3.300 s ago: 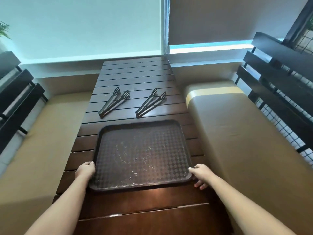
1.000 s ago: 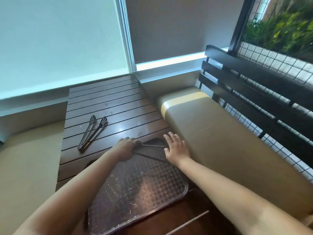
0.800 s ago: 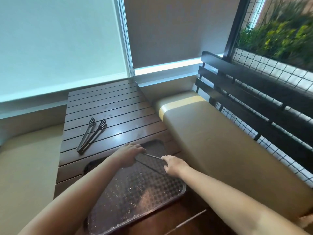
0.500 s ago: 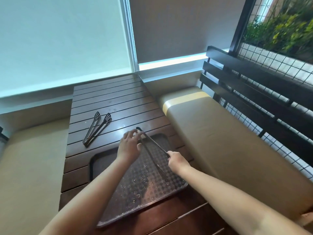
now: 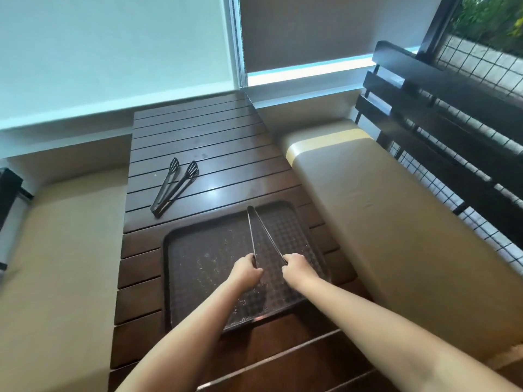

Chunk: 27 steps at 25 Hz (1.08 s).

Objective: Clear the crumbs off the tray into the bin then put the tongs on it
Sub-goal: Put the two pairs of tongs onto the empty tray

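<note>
Step in hand: placing tongs [image 5: 264,236] on the tray [image 5: 310,222], though crumbs [image 5: 210,260] remain on it and no bin is in view. The left hand [image 5: 245,271] grasps one arm end, the right hand [image 5: 297,268] the other; the arms are spread, hinge at 12 o'clock over the tray's far rim. A second pair [image 5: 175,186] lies on the worktop [image 5: 203,131] at 11 o'clock from the tray. The next move likely calls for lifting the tongs off (the crumbs need tipping out first).
</note>
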Motion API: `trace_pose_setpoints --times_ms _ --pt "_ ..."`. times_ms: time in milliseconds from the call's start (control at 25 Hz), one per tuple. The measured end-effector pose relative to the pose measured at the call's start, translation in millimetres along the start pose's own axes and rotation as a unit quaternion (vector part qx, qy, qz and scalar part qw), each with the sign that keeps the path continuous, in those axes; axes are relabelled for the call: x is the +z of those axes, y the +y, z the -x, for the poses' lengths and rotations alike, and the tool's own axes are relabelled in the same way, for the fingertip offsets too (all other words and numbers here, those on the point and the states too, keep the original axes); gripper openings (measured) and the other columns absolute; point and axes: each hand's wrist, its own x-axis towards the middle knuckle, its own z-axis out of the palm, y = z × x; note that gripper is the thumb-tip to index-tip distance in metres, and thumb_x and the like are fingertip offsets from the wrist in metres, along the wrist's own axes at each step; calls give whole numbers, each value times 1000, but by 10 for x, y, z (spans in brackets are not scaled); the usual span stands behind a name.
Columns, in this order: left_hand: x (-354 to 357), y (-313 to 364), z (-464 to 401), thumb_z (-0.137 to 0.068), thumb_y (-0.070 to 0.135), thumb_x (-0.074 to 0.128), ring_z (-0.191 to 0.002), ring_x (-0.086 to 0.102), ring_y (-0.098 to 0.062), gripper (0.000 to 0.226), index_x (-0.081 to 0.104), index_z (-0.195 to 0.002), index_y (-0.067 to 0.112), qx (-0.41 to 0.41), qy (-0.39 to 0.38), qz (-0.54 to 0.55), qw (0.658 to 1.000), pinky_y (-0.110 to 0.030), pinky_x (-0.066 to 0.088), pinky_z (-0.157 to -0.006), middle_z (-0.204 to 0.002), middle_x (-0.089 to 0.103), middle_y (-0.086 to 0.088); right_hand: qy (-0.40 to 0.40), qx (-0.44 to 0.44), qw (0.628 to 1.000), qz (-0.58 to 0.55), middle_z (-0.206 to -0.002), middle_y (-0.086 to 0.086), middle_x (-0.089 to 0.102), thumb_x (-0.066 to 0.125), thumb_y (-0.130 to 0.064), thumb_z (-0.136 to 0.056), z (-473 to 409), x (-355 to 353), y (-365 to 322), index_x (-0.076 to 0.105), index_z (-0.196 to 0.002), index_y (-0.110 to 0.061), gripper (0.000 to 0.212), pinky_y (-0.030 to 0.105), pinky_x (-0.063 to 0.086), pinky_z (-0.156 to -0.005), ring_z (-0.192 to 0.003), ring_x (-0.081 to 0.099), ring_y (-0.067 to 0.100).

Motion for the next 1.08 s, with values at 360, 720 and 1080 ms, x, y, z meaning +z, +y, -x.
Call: trace_pose_setpoints --times_ms 360,720,1080 --pt "96 -107 -211 -82 12 58 -88 61 -21 34 60 -116 7 -8 -7 1 1000 -24 48 -73 -107 66 -10 -31 6 999 44 -122 13 52 44 -13 -89 -206 161 110 57 -112 -5 27 33 42 -91 -113 52 31" --pt "-10 -123 -375 -88 40 53 -115 54 -25 52 46 -134 15 -31 47 0 998 -38 45 -98 -127 55 -11 75 -23 996 53 -116 8 58 47 -43 -91 -404 -107 198 56 -113 -13 38 33 43 -86 -108 53 27" --pt "-790 -258 -951 -91 33 50 -115 49 -29 44 47 -132 16 -73 192 -35 978 -41 44 -97 -136 40 -13 182 0 980 87 -129 10 50 44 -24 -94 -963 -476 430 54 -121 -13 31 35 37 -94 -117 43 29"
